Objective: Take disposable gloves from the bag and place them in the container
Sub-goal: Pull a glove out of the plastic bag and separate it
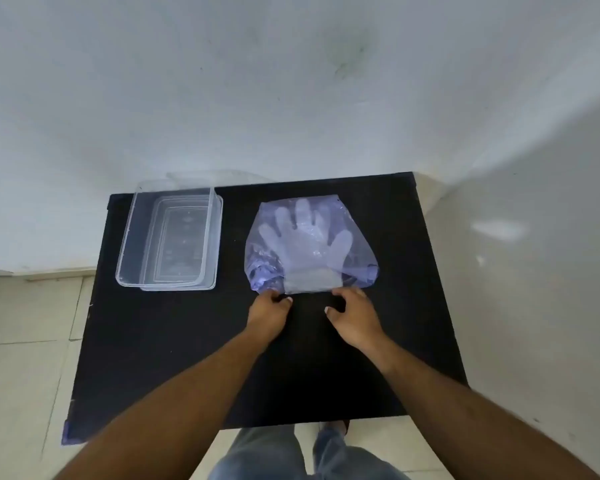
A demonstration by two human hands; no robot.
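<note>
A clear purple-tinted plastic bag (pixel 355 244) lies flat on the black table (pixel 187 341), right of centre. Inside it rests a stack of translucent disposable gloves (pixel 305 244), fingers pointing away from me, with the cuff end at the bag's near opening. My left hand (pixel 269 313) pinches the near left edge of the bag or cuff. My right hand (pixel 352 315) has its fingers curled at the near right edge of the cuff; I cannot tell if it grips. A clear rectangular container (pixel 132 237) stands open at the table's far left.
The container appears to sit on its clear lid (pixel 219 244). White walls close the far side and the right of the table. Tiled floor (pixel 25 323) lies to the left, and my legs show below the table's near edge.
</note>
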